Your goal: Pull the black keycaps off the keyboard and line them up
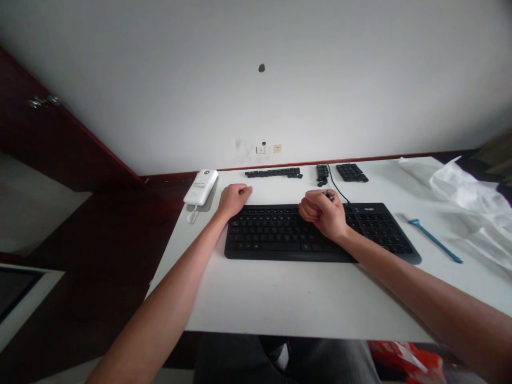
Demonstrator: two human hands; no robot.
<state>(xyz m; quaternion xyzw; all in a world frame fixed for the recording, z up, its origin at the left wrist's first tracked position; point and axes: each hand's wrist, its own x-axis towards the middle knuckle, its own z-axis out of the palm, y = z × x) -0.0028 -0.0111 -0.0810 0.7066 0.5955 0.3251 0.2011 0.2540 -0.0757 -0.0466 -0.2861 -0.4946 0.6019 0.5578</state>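
Observation:
A black keyboard (280,246) lies on the white table in front of me. My left hand (234,200) is closed, its fingers curled at the keyboard's back left corner; whether anything is in them is hidden. Over the right half of the keyboard, my right hand (325,212) makes a fist round a small tool with a dark metal-looking end (329,196) poking out on top. Its kind cannot be made out. Behind the keyboard lie loose black keycaps: a long row (274,173), a narrow cluster (322,175) and a block (351,172).
A white power bank (201,188) with a short strap stands at the table's left. Right of the keyboard lies a blue-handled brush (436,241), with a crumpled white plastic bag (460,186) beyond it. A black cable (338,186) runs back from the keyboard towards the wall.

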